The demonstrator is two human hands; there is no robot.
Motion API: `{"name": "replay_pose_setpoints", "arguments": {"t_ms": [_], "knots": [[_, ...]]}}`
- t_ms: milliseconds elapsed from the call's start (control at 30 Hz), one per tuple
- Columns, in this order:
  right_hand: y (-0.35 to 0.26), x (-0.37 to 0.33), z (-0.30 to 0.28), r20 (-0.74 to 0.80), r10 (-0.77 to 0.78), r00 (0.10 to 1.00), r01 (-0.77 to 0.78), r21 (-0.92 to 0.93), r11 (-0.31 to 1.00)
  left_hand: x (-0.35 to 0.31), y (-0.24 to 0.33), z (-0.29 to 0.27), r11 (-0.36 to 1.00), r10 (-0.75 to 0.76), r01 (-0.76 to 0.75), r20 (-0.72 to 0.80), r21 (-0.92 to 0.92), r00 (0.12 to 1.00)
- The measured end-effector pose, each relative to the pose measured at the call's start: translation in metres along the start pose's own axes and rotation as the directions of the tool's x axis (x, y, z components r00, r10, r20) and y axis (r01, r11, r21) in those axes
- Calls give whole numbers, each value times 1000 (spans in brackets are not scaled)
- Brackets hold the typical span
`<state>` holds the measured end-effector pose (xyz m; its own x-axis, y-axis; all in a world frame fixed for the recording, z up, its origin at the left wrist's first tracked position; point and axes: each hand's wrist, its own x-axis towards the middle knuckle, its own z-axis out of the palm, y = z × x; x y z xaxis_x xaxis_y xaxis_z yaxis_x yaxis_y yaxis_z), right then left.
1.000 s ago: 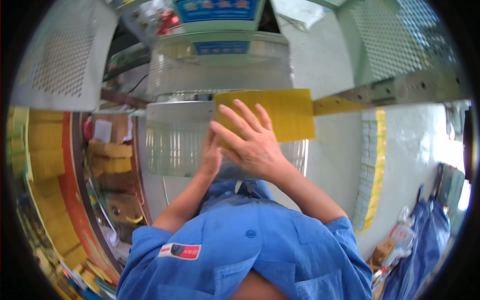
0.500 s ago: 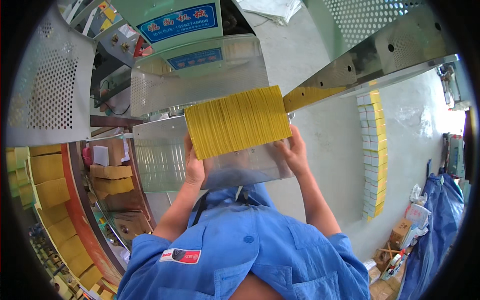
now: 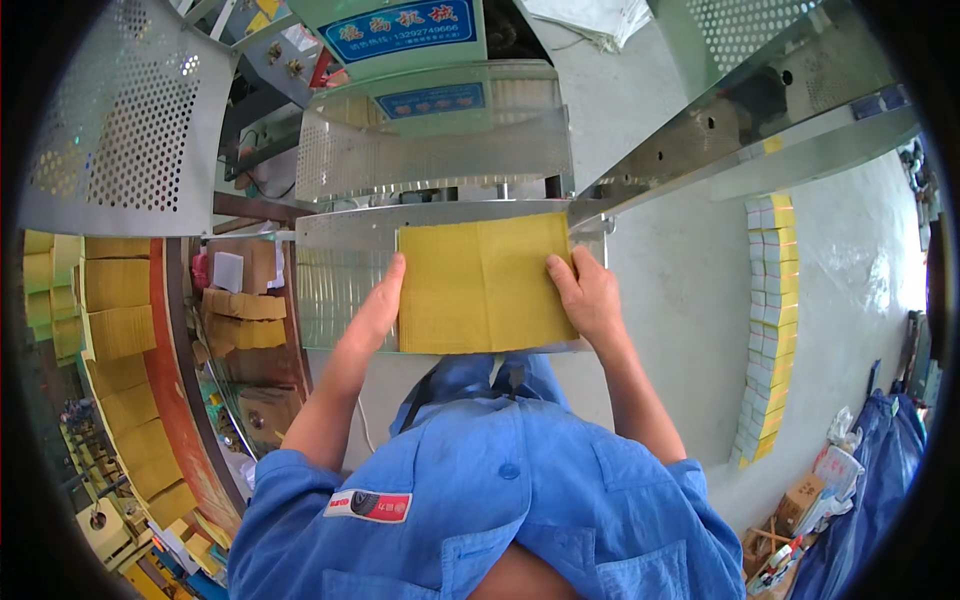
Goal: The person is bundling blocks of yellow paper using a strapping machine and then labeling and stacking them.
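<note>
A thick block of yellow paper pieces lies on a shiny metal tray in front of my body. Its broad yellow face, marked by a faint crease down the middle, points up at me. My left hand presses along the block's left edge, thumb at its upper left corner, the other fingers mostly hidden. At the right edge, my right hand grips the block with the thumb on the yellow face and the fingers around the side.
Beyond the tray stands a pale green machine with a clear guard. A slanted metal rail runs to the upper right. Yellow-and-white bundles line the floor at right. Yellow stacks fill a rack at left; a perforated panel stands above.
The yellow block has come nearer my body and turned from its ridged edges to a smoother face. My right thumb has moved onto that face, and my view has shifted.
</note>
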<state>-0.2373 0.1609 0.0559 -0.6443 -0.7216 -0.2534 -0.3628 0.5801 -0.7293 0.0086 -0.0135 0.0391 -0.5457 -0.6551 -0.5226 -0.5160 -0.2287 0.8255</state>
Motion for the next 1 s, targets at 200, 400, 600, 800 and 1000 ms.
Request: {"name": "replay_pose_setpoints", "arguments": {"t_ms": [200,400,600,800,1000], "knots": [[28,-2,-7,169,59,984,-135,481,866,-11,12,-10,970,-209,220,109,-101,972],[46,-11,12,135,60,989,-138,696,704,-7,-14,-22,931,-184,195,65,-310,981],[39,-19,36,48,39,998,-62,848,527,7,-58,10,886,156,-152,-25,-437,987],[23,-11,49,8,-4,1000,-6,923,385,15,-43,47,568,140,-91,-13,-818,990],[-26,45,47,-29,-89,996,63,906,419,69,-5,-1,530,328,-106,88,-841,941]]}}
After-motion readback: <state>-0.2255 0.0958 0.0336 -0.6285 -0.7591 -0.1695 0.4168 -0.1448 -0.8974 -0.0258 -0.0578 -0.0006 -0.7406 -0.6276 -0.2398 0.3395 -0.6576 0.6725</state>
